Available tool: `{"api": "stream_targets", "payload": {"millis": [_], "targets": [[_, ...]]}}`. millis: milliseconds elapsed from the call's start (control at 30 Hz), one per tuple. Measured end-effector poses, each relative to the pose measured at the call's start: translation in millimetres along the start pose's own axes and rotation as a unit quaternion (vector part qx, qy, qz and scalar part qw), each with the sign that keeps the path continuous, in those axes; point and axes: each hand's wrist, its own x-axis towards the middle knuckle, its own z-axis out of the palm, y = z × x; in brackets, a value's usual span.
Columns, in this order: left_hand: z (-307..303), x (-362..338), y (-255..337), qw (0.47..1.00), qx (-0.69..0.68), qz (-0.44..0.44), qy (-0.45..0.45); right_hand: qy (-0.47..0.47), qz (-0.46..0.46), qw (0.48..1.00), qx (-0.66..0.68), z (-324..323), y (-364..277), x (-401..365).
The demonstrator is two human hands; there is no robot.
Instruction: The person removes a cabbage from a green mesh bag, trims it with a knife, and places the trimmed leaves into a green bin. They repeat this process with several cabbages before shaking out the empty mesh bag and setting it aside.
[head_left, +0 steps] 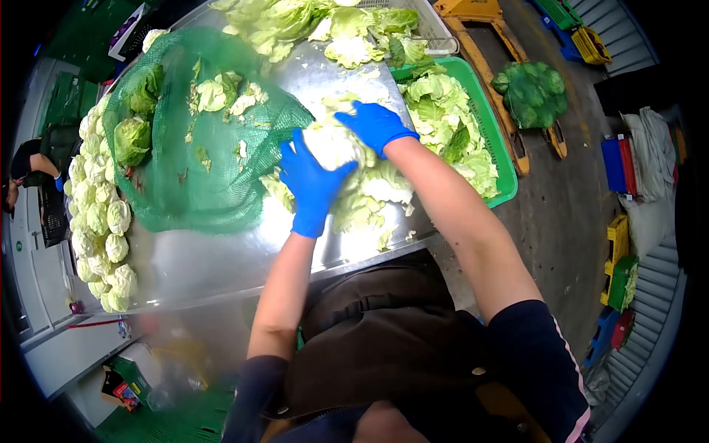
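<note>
Both my hands wear blue gloves and rest on a loose heap of pale lettuce leaves (331,148) on the steel table. My left hand (310,181) lies at the heap's near left side, fingers spread and thumb stretched out to the right. Over the far right side of the heap is my right hand (375,127), its fingers stretched out across the leaves. Left of my hands lies a green mesh bag (221,166), flattened, with leaf scraps on it. A lettuce head (133,140) sits at the bag's left part.
Trimmed lettuce heads (96,214) are stacked along the table's left edge. A green crate (506,177) of leaves stands at the right, a grey crate (442,33) at the back. On the floor are a yellow pallet jack (484,70) and a filled net bag (530,92). Another person (33,162) is far left.
</note>
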Motion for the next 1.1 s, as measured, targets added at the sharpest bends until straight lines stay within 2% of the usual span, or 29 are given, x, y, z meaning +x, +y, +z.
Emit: {"api": "stream_targets", "payload": {"millis": [33, 100, 167, 200, 233, 300, 400, 433, 500, 533, 567, 600, 633, 667, 700, 767, 800, 900, 933, 967, 1033, 1100], "targets": [[-3, -10, 7, 0.998, 0.045, 0.025, 0.028, 0.030, 0.006, 1.000, -0.005, -1, 6, 1], [-3, -22, 6, 0.997, 0.010, 0.061, 0.040, 0.036, 0.016, 0.999, -0.002, -1, 14, -13], [-6, -24, -8, 0.995, -0.045, 0.083, 0.027, 0.080, 0.067, 0.991, 0.090, 22, 45, -28], [-11, -23, -22, 0.988, -0.067, 0.142, 0.012, -0.024, 0.181, 0.947, 0.265, 27, 63, -37], [-12, -24, -39, 0.979, -0.090, 0.182, 0.000, 0.031, 0.146, 0.939, 0.308, 44, 80, -47], [-21, -23, -52, 0.966, -0.122, 0.223, -0.051, 0.013, 0.220, 0.922, 0.318, 60, 87, -72], [-36, -5, -41, 0.946, -0.094, 0.281, -0.129, 0.142, 0.168, 0.966, 0.138, 43, 74, -106], [-39, -4, -35, 0.947, -0.095, 0.278, -0.132, 0.221, 0.084, 0.958, 0.165, 37, 64, -108], [-40, -1, -22, 0.947, -0.095, 0.275, -0.135, 0.257, -0.014, 0.947, 0.194, 15, 17, -117], [-34, -11, -19, 0.957, -0.078, 0.270, -0.069, 0.200, -0.039, 0.960, 0.193, 13, 1, -118], [-28, -23, -21, 0.970, -0.056, 0.235, -0.016, 0.144, -0.063, 0.969, 0.193, 14, -11, -115], [-9, -37, -34, 0.981, -0.088, 0.176, 0.003, 0.108, -0.098, 0.972, 0.182, 41, -1, -99], [1, -45, -34, 0.986, -0.120, 0.114, 0.019, 0.162, -0.142, 0.961, 0.176, 49, -5, -94], [10, -45, -36, 0.990, -0.092, 0.094, 0.051, 0.142, -0.134, 0.971, 0.139, 48, -3, -93], [7, -40, -32, 0.991, -0.097, 0.085, 0.035, 0.118, -0.129, 0.979, 0.101, 39, -7, -95], [-2, -21, -30, 0.992, -0.105, 0.073, 0.009, 0.139, -0.100, 0.985, 0.030, 22, -10, -101], [-3, -15, -27, 0.992, -0.079, 0.090, 0.023, 0.153, -0.104, 0.983, -0.006, 18, -12, -104], [-4, -7, -13, 0.993, -0.052, 0.107, 0.007, 0.054, -0.055, 0.996, -0.049, 23, -16, -98], [2, -10, -13, 0.990, -0.004, 0.135, 0.047, 0.051, -0.041, 0.995, -0.072, 27, -14, -92], [5, -12, -12, 0.986, 0.039, 0.149, 0.059, 0.065, -0.048, 0.995, -0.058, 26, -13, -87], [4, -14, 2, 0.993, 0.040, 0.103, 0.026, 0.092, -0.061, 0.993, -0.030, 21, -8, -77], [2, -29, 10, 0.992, 0.069, 0.102, -0.013, 0.084, 0.019, 0.992, 0.090, -17, 6, -50]]}}
